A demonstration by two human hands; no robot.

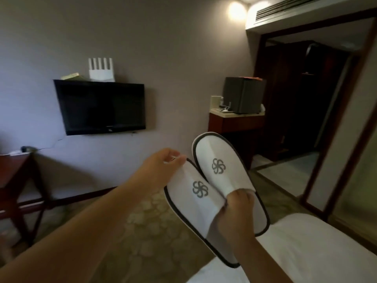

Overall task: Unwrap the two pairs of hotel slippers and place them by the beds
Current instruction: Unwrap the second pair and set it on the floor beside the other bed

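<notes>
Holding a pair up in the air, above the carpet (155, 227) & the near corner of the bed (306, 248). The left slipper (193, 203) & right slipper (222, 158) sit side by side, touching, logos facing us. Our left hand (161, 162) pinches the left slipper's toe w/ its fingertips. Our right hand (234, 209) grips the right slipper, fingers curled into its opening. TV (102, 107) on the wall beyond.

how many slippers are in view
2. The left slipper is pinched at its toe by the left hand; the right slipper is gripped by the right hand. Second pair not visible.
</notes>
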